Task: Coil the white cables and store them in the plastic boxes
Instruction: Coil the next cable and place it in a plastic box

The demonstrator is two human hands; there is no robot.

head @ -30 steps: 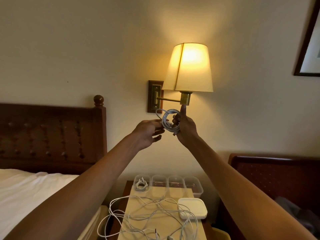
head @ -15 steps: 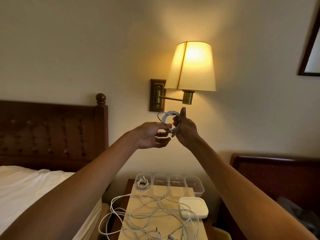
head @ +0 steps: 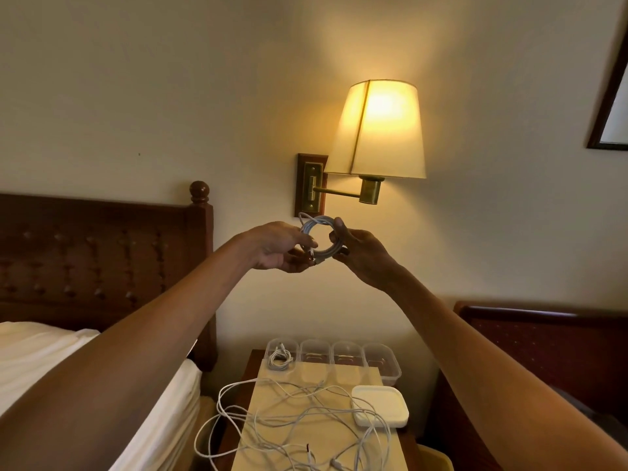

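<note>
Head view: left hand [head: 278, 248] and right hand [head: 363, 256] both grip coiled cable [head: 323, 237]. Well below hands: plastic boxes [head: 390, 370], leftmost holding stored coil [head: 280, 360]; loose cables [head: 306, 419] still tangled. Task judged early.

Nothing legible in frame: no text, labels, brands or numbers. Checked the likely surfaces:
- Brass wall plate [head: 312, 189] of the lamp [head: 379, 130]: plain metal, no marking resolvable.
- Coiled white cable [head: 323, 220] just below the lamp: no print visible.
- White lid [head: 380, 401] well below the lamp: top is blank.
- Plastic boxes [head: 394, 370] below the lamp, just behind the lid: too small and dim to tell any embossing.
</note>
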